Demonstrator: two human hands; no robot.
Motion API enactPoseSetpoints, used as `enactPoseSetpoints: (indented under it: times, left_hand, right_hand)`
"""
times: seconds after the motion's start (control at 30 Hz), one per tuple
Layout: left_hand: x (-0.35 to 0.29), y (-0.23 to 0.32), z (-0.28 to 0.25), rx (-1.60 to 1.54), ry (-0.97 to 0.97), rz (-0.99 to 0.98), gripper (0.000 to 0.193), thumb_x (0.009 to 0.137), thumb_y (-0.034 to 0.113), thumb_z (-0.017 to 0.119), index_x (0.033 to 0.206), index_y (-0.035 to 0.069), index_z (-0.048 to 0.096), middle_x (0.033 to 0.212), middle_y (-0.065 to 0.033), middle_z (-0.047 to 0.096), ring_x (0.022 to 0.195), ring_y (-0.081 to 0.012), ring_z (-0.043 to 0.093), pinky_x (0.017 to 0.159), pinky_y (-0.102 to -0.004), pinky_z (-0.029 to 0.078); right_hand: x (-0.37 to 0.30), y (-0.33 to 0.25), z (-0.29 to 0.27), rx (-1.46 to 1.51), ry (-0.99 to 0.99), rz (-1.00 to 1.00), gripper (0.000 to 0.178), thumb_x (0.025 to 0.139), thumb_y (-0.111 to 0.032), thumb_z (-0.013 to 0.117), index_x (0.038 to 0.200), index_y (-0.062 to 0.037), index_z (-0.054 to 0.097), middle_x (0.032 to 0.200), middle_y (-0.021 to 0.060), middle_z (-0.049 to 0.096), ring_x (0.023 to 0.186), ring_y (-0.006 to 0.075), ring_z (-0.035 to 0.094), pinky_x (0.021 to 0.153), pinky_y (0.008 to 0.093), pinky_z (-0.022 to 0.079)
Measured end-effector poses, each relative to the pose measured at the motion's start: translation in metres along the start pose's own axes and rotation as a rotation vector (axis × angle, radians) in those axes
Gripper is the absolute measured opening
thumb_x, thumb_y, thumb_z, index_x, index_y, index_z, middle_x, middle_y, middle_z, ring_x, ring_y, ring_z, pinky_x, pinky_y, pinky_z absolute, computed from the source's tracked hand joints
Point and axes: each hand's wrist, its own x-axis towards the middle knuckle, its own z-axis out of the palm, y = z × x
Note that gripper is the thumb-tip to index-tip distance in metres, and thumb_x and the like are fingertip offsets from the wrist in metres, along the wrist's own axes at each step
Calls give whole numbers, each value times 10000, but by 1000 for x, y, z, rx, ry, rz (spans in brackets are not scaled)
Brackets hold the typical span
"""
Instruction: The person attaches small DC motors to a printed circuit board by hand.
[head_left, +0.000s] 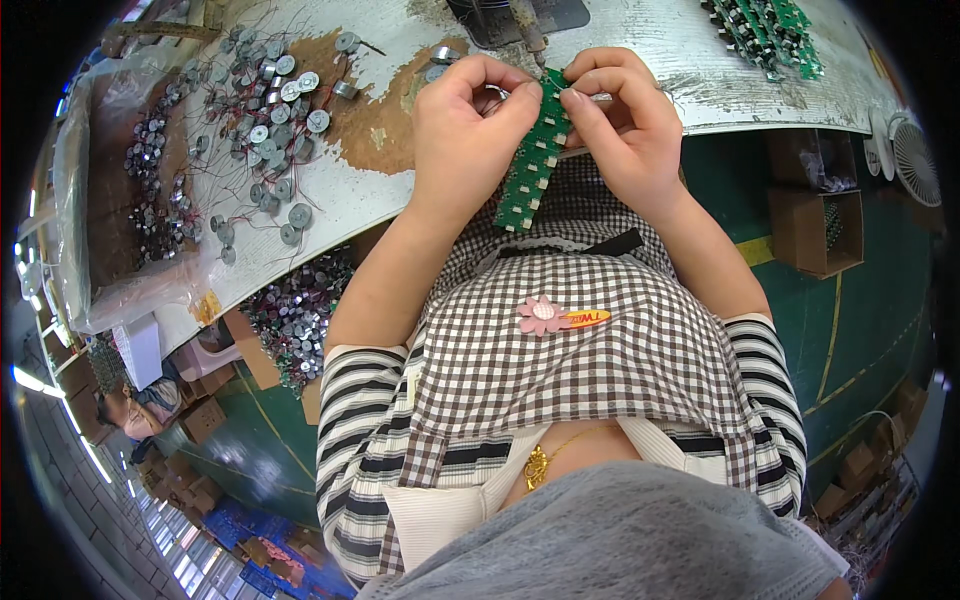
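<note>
Both hands, left and right, pinch a green board strip at upper centre, over the worktop edge; its unsupported lower end could snap or slip.

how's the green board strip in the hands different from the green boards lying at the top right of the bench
The green board strip is a single long panel, held up off the bench between the left hand and right hand; the green boards at the top right form a loose heap lying on the white bench, untouched. The strip hangs nearly upright toward the person's lap, while the heap lies flat. Both are green with rows of small pale parts.
</note>
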Motion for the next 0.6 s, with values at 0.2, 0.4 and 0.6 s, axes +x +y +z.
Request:
enactPoseSetpoints:
  times: [0.2, 0.4, 0.6]
  left_hand:
    - [5, 0, 3, -31, 51, 63, 104, 781, 64, 659, 826, -20, 618, 744, -7, 612, 643, -36, 517, 588, -182, 423]
    - [0, 2, 4, -52, 86, 79, 113, 757, 69, 659, 775, -29, 606, 677, 4, 596, 569, -18, 479, 514, -181, 396]
    - [-7, 0, 4, -73, 83, 65, 121, 759, 77, 657, 767, -29, 598, 671, 6, 587, 560, -15, 469, 502, -184, 387]
  right_hand:
    - [5, 0, 0, -111, -29, -67, 46, 840, 45, 586, 876, 32, 560, 1041, 96, 533, 635, 59, 570, 517, 160, 480]
    - [4, -1, 1, -122, -17, -73, 70, 796, 50, 613, 831, 38, 554, 945, 96, 545, 670, 101, 591, 531, 204, 546]
    - [-7, -1, 4, -43, 12, -2, 102, 783, 49, 623, 840, 25, 542, 957, 96, 537, 742, 110, 594, 561, 213, 554]
